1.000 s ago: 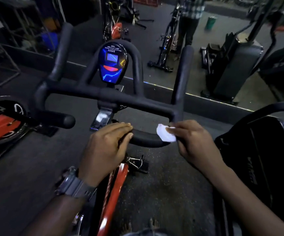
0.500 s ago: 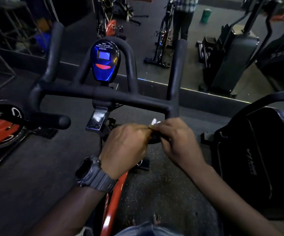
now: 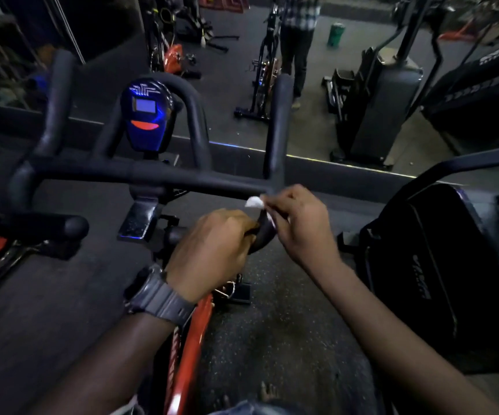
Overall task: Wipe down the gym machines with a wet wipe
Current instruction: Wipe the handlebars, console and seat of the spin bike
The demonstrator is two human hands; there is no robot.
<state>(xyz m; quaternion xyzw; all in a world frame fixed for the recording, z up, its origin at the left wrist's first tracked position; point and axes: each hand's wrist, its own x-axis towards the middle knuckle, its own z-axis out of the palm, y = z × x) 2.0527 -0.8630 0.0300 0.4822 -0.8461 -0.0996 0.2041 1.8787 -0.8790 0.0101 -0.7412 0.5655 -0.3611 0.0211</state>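
White crumpled wet wipe [image 3: 254,202] pinched in right hand [image 3: 297,223] fingers, just above curved black foam handlebar grip [image 3: 261,238] (left hand [image 3: 212,253] curled around it); grip axis running leftward from fingertips.

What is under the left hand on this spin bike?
The left hand grips the near right handlebar grip; only a short black stretch shows between it and the right hand, which pinches the white wet wipe. The grip's end is covered.

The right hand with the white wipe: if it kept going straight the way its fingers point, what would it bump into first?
Probably the left hand. The right hand pinches the wet wipe on the curved handlebar end, fingers pointing left along it, and the left hand grips that same bar right beside it. Depth is hard to judge.
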